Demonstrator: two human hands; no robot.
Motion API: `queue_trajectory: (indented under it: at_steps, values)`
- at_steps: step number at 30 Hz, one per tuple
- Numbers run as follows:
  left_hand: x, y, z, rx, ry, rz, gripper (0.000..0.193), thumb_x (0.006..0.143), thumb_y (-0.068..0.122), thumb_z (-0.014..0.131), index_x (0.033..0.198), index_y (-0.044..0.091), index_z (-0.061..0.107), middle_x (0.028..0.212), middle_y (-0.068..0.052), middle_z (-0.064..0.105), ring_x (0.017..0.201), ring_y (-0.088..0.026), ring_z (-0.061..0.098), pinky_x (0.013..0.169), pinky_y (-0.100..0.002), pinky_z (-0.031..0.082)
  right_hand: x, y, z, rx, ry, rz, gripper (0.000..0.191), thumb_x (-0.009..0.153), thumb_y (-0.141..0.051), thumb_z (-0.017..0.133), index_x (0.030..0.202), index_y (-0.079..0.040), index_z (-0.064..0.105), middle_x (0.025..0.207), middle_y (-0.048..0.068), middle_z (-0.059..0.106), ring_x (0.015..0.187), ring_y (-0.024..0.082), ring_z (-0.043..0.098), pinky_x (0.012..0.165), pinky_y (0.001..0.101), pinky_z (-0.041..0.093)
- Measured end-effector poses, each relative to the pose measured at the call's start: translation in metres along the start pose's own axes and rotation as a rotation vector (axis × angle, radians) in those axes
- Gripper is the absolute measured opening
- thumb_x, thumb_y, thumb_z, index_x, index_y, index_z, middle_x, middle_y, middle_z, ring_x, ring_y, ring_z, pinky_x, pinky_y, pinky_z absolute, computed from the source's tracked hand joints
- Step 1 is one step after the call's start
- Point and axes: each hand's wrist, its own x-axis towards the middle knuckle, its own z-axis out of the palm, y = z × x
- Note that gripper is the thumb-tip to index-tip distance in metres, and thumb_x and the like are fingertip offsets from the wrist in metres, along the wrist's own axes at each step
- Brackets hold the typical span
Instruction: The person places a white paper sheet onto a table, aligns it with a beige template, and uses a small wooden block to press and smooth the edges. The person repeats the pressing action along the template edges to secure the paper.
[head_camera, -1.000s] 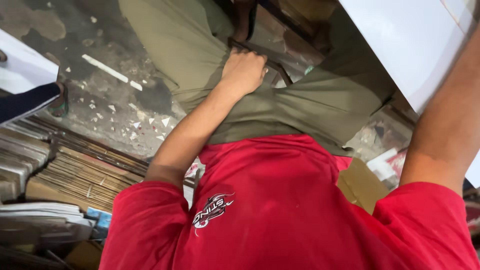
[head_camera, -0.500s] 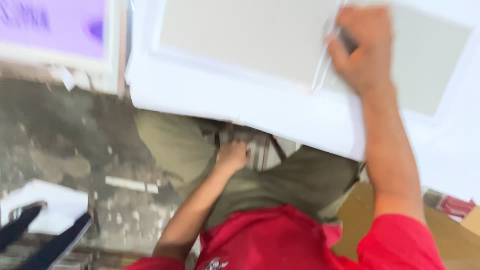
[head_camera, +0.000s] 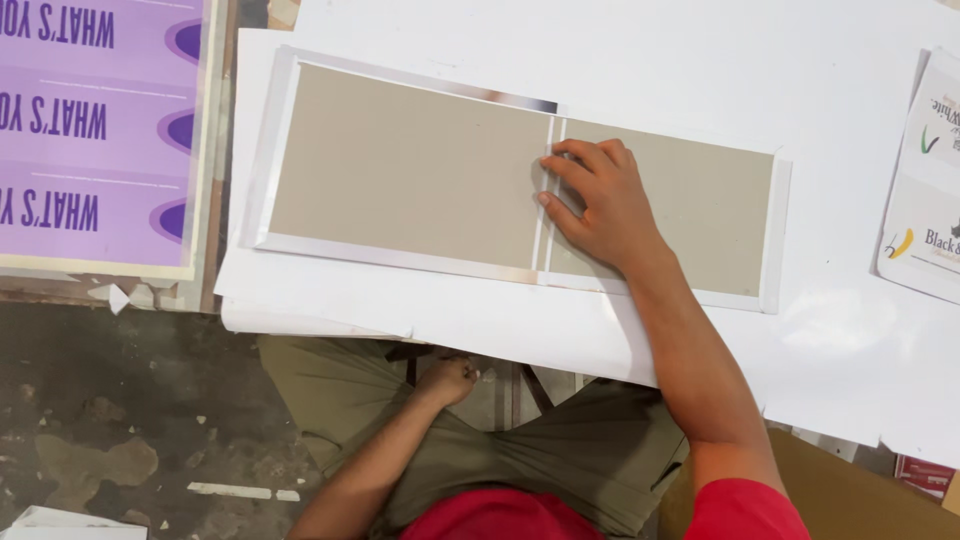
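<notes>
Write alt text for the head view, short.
Seen from above, the person's right hand presses flat on a grey cardboard panel with white folded edges, fingertips at its centre groove, on white paper. The left hand rests in a fist on the lap below the table edge; purple printed sheets lie at left.

Grey board (head_camera: 410, 180) flat, white-edged, seemingly hinged.

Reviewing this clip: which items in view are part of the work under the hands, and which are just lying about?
In use:
- right hand, pressing on the board
- grey rectangular cardboard board with white folded edges
- large white paper sheet beneath it

Lying about:
- purple printed sheets, far left
- white printed leaflet, right edge
- left hand, on the lap, idle
</notes>
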Motion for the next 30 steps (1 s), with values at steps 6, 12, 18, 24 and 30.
queue_trajectory:
  at_steps: [6, 12, 18, 24, 30]
  values:
    - [0.004, 0.01, 0.003, 0.092, 0.102, 0.106, 0.046, 0.096, 0.045, 0.059, 0.133, 0.018, 0.07, 0.154, -0.014, 0.047, 0.144, -0.031, 0.042, 0.116, -0.037, 0.036, -0.011, 0.008, 0.003, -0.004, -0.016, -0.005, 0.036, 0.092, -0.021, 0.078, 0.125, -0.009, 0.072, 0.132, 0.007, 0.063, 0.114, 0.032, 0.051, 0.102, 0.0449, 0.044]
    - [0.009, 0.019, 0.003, 0.099, 0.083, 0.074, 0.049, 0.098, 0.044, 0.056, 0.137, 0.015, 0.062, 0.144, -0.014, 0.058, 0.132, -0.033, 0.055, 0.109, -0.041, 0.045, -0.015, 0.0, 0.0, 0.005, 0.009, -0.026, 0.036, 0.092, -0.022, 0.078, 0.125, -0.008, 0.072, 0.134, 0.008, 0.062, 0.114, 0.032, 0.05, 0.104, 0.0448, 0.043]
    - [-0.004, 0.022, 0.011, 0.1, 0.159, 0.109, 0.045, 0.099, 0.041, 0.058, 0.13, 0.009, 0.064, 0.129, -0.018, 0.067, 0.119, -0.035, 0.063, 0.101, -0.043, 0.05, -0.024, 0.001, 0.0, -0.026, -0.015, -0.056, 0.04, 0.096, -0.024, 0.073, 0.133, -0.009, 0.068, 0.138, 0.009, 0.059, 0.12, 0.033, 0.047, 0.108, 0.046, 0.039]
    - [-0.055, 0.031, 0.023, 0.299, 0.232, 0.354, 0.032, 0.095, 0.031, 0.064, 0.114, 0.007, 0.074, 0.112, -0.017, 0.074, 0.108, -0.033, 0.068, 0.094, -0.045, 0.053, -0.035, 0.009, 0.004, -0.167, -0.104, -0.07, 0.051, 0.102, -0.035, 0.06, 0.148, -0.012, 0.058, 0.147, 0.011, 0.047, 0.129, 0.036, 0.037, 0.109, 0.05, 0.031]
    - [-0.138, 0.032, 0.017, 0.128, 0.541, 0.795, 0.017, 0.094, 0.015, 0.067, 0.101, 0.001, 0.074, 0.092, -0.014, 0.074, 0.086, -0.033, 0.07, 0.084, -0.046, 0.054, -0.046, 0.012, -0.009, -0.254, -0.167, -0.093, 0.052, 0.1, -0.036, 0.059, 0.145, -0.012, 0.059, 0.145, 0.014, 0.046, 0.129, 0.038, 0.037, 0.108, 0.0529, 0.031]
